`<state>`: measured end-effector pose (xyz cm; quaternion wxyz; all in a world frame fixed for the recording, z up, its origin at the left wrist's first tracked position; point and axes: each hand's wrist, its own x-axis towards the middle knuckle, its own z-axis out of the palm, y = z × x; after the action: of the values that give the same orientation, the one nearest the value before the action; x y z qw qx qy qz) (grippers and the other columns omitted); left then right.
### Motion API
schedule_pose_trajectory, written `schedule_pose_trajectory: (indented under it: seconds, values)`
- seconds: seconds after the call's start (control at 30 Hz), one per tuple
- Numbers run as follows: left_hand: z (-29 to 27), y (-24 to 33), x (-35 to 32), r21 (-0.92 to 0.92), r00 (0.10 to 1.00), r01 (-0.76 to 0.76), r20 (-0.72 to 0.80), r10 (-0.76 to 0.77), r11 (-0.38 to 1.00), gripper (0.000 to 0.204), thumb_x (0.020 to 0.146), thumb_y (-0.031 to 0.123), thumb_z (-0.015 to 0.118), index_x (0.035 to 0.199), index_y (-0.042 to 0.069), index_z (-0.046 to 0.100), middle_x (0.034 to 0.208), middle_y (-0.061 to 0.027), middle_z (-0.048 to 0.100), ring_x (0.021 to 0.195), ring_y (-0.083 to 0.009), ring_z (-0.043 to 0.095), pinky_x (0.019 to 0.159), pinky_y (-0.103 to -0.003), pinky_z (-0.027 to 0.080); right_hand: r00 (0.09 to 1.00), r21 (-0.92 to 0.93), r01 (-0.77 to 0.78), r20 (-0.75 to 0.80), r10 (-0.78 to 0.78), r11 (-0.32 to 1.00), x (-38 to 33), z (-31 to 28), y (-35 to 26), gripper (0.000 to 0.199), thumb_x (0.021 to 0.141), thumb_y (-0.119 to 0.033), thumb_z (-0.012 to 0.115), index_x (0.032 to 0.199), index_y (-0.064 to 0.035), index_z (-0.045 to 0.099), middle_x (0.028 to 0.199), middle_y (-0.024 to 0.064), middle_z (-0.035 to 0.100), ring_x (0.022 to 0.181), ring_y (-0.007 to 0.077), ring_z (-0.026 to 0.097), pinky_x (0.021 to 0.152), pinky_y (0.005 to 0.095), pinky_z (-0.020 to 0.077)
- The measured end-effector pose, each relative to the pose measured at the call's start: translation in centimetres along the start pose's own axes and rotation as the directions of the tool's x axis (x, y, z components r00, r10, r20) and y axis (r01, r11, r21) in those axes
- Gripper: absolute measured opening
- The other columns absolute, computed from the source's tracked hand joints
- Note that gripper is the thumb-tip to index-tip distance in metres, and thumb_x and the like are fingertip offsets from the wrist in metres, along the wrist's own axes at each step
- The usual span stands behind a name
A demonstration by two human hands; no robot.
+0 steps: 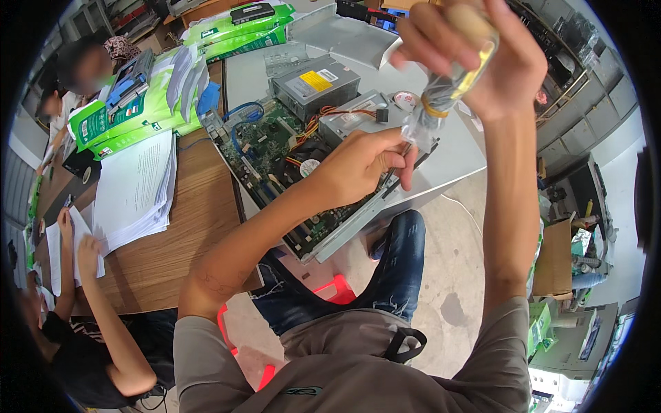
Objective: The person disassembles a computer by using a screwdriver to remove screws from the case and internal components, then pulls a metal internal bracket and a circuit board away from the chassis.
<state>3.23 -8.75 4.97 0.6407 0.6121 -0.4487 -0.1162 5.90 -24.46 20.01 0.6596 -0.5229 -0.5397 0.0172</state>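
In my raised right hand [506,76] is a plastic-wrapped bundle [441,93], grey and see-through, with a tan rubber band around it and a yellow strip up its side. The bundle's top is blurred. My left hand [361,165] is closed just below the bundle's lower end, fingertips curled together; what they pinch is hidden. Beneath both hands lies an opened desktop computer case [327,244], its green motherboard [265,138] showing. A silver power supply [313,86] with a yellow label and bundled cables [303,138] sit at its far side.
A roll of tape [406,100] lies on the white tabletop [461,155]. Green paper packs [131,127] and a paper stack [134,186] stand on the wooden table [200,227] at left. A co-worker's arms [103,323] handle papers there. A cardboard box [553,261] is at right.
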Motion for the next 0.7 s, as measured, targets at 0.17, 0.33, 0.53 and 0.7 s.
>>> schedule_pose_trajectory:
  seconds: [0.17,0.33,0.53,0.7]
  values:
    - [0.2,-0.3,0.4,0.056,1.000,0.017,0.020,-0.018,0.998,0.012,0.102,-0.001,0.049,0.102,-0.005,0.060,0.088,-0.0116,0.069,0.089,-0.0182,0.068,0.088,-0.033,0.054,0.917,0.658,-0.380,0.359,0.173,0.650,-1.8,-0.7,-0.4,0.043,0.106,-0.034,0.036,0.070,-0.0104,0.044,0.056,0.0037,0.049,0.045,0.0165,0.045,0.042,0.0305,0.0402]
    - [2.3,-0.2,-0.3,0.053,0.981,0.093,-0.175,-0.083,0.994,0.014,0.101,0.003,0.056,0.105,-0.007,0.064,0.089,-0.0101,0.071,0.091,-0.0153,0.068,0.089,-0.031,0.053,0.662,-0.364,-0.188,-0.733,-0.156,0.912,-1.9,6.7,-0.1,0.041,0.104,-0.035,0.045,0.073,-0.0086,0.048,0.051,0.0000,0.045,0.035,0.0099,0.038,0.032,0.0254,0.0296]
    - [1.1,-0.4,-0.2,0.078,0.996,0.034,-0.087,-0.027,0.996,0.018,0.102,0.009,0.056,0.098,-0.004,0.067,0.082,-0.0089,0.073,0.090,-0.0133,0.068,0.087,-0.031,0.051,0.957,0.341,-0.210,-0.119,0.264,0.916,-1.2,1.1,-1.1,0.052,0.106,-0.050,0.041,0.078,-0.0082,0.055,0.082,0.0175,0.064,0.071,0.0308,0.063,0.062,0.0440,0.0525]
    - [1.2,-0.8,0.2,0.062,1.000,0.026,-0.012,-0.026,0.998,0.017,0.102,0.010,0.055,0.099,-0.003,0.067,0.087,-0.0099,0.074,0.091,-0.0151,0.068,0.090,-0.032,0.050,0.965,0.622,-0.263,0.169,0.202,0.738,-1.9,-0.1,-0.7,0.054,0.110,-0.045,0.035,0.077,-0.0068,0.053,0.064,0.0117,0.058,0.049,0.0248,0.053,0.043,0.0353,0.0451]
